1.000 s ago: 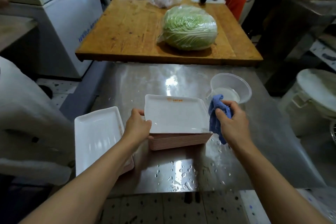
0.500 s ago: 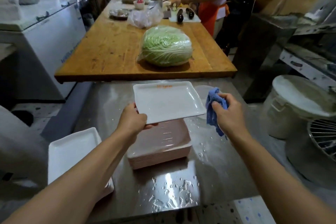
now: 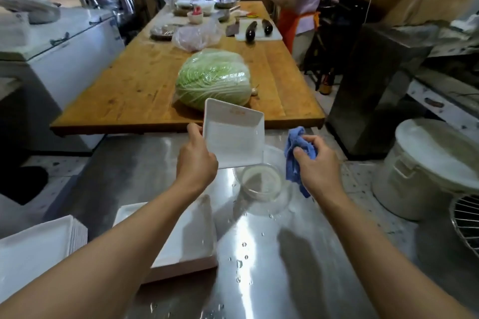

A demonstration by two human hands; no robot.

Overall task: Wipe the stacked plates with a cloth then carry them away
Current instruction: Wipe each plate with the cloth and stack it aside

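My left hand (image 3: 197, 160) grips a white rectangular plate (image 3: 234, 134) by its left edge and holds it tilted in the air, its lower right corner over a clear plastic bowl (image 3: 261, 186). My right hand (image 3: 318, 163) holds a bunched blue cloth (image 3: 298, 153) just right of the plate, not touching it. Below my left forearm the pink-sided stack of plates (image 3: 191, 241) sits on the wet steel table (image 3: 285, 267). A second white stack (image 3: 39, 254) stands at the lower left.
Beyond the steel table lies a wooden table (image 3: 129, 85) with a wrapped cabbage (image 3: 212, 77), bags and bowls. A person in an orange apron (image 3: 300, 2) stands at its far right. A white lidded bucket (image 3: 427, 163) and wire rack (image 3: 466, 223) stand right, a freezer (image 3: 64, 44) left.
My left hand has lifted the top plate off the pink stack, raised it and tipped it over the clear bowl. My right hand kept the cloth beside it. The view has risen.
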